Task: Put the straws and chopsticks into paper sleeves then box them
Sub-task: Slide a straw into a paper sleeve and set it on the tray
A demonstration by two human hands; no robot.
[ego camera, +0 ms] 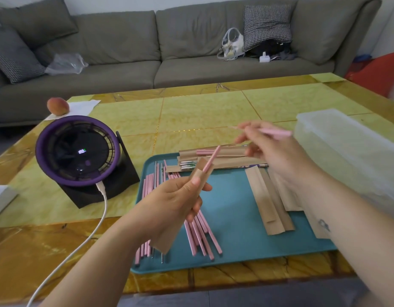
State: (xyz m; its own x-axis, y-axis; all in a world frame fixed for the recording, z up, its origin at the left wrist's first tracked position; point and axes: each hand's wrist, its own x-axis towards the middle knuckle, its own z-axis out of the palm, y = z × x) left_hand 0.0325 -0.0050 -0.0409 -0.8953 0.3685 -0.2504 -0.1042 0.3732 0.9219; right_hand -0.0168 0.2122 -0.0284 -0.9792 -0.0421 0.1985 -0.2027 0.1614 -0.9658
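My left hand (180, 201) grips a brown paper sleeve (199, 171) held upright over the teal tray (233, 218). One pink chopstick (211, 159) sticks out of the sleeve's open top. My right hand (269, 149) is raised to the right of it and pinches a second pink chopstick (274, 131), which points right and looks blurred. Loose pink chopsticks (201, 233) and metal straws (155, 173) lie on the tray's left half. Empty sleeves (270, 204) lie on its right half. Filled sleeves (222, 159) are stacked at the tray's far edge.
A translucent plastic box (346, 149) stands at the right, beside the tray. A purple desk fan (77, 149) with a white cable (81, 247) stands at the left. Behind it lies a peach (57, 105) on white paper. A grey sofa runs behind the table.
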